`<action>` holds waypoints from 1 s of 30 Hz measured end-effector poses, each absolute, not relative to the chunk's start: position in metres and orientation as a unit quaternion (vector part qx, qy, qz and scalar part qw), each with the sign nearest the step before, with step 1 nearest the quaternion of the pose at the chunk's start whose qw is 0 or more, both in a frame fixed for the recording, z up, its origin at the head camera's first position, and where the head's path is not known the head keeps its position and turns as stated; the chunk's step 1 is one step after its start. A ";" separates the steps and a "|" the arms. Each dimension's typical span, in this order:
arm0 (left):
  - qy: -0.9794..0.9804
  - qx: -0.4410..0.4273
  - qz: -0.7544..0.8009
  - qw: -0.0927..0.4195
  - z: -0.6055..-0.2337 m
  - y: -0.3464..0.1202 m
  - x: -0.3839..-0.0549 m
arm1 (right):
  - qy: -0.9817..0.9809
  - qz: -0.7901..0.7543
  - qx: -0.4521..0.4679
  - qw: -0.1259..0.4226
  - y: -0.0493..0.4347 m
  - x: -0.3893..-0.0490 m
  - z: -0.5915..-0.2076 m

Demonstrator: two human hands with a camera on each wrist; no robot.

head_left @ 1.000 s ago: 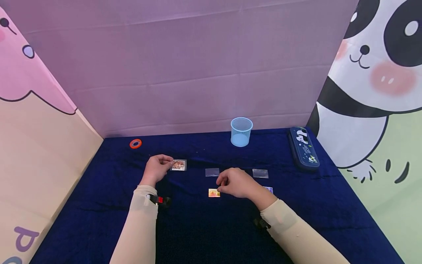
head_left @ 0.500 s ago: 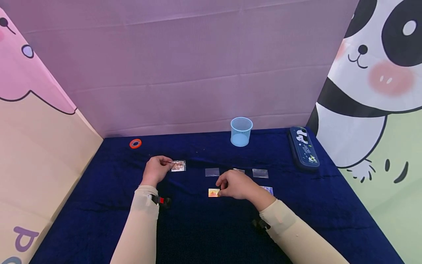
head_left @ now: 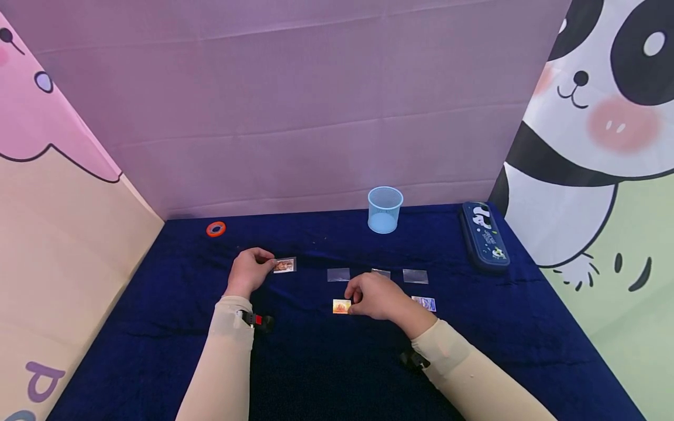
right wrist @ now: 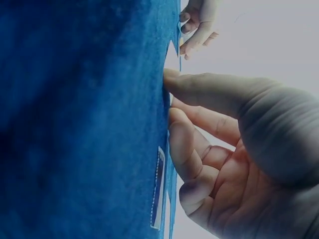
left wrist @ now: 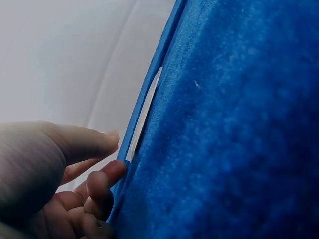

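Observation:
My left hand (head_left: 249, 272) pinches the near-left edge of a clear sleeve (head_left: 293, 264) with a reddish picture stamp (head_left: 284, 266) in it. In the left wrist view the sleeved stamp shows edge-on as a pale strip (left wrist: 145, 114) near the fingertips. My right hand (head_left: 379, 296) has its thumb at the right edge of a yellow-orange stamp (head_left: 341, 306) and its fingers curled beside it; it seems to pinch that edge. Under the right hand's wrist lies a purple-blue stamp (head_left: 425, 303). Its perforated border shows in the right wrist view on the stamp (right wrist: 158, 189).
Two clear sleeves lie behind the right hand, one left sleeve (head_left: 339, 275) and one right sleeve (head_left: 415, 276); a third sleeve (head_left: 381, 272) is partly hidden. At the back are an orange tape roll (head_left: 216, 228), a blue mesh bin (head_left: 385, 210) and a pencil case (head_left: 484, 237).
The left hand and the sleeved stamp have come slightly nearer and lower. The right hand has shifted a little, so more of the purple-blue stamp and the middle sleeve show.

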State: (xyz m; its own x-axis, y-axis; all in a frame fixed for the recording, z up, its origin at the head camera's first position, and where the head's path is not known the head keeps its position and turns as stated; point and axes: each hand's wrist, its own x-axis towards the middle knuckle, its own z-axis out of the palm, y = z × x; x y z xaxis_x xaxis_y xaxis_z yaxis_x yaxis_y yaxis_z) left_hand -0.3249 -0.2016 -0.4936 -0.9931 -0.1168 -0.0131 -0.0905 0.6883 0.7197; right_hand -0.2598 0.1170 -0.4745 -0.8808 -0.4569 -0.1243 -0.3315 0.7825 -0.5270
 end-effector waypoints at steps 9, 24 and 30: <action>-0.917 0.044 -0.397 0.021 -0.490 -0.201 -0.325 | 0.931 -0.265 -0.221 0.122 0.119 -0.260 -0.475; -0.912 0.003 -0.406 0.055 -0.480 -0.185 -0.322 | 0.921 -0.346 -0.177 0.033 0.131 -0.268 -0.463; -0.912 -0.035 -0.402 0.071 -0.478 -0.170 -0.321 | 0.907 -0.396 -0.144 0.004 0.143 -0.272 -0.452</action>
State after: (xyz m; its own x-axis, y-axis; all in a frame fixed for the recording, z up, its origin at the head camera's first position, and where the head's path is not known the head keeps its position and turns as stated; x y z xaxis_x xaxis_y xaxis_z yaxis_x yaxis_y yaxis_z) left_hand -0.3211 -0.1698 -0.4780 -0.9874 0.0061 0.1579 0.1206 0.6745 0.7283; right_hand -0.2716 0.1435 -0.4518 -0.9587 -0.2637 0.1066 -0.2575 0.6456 -0.7189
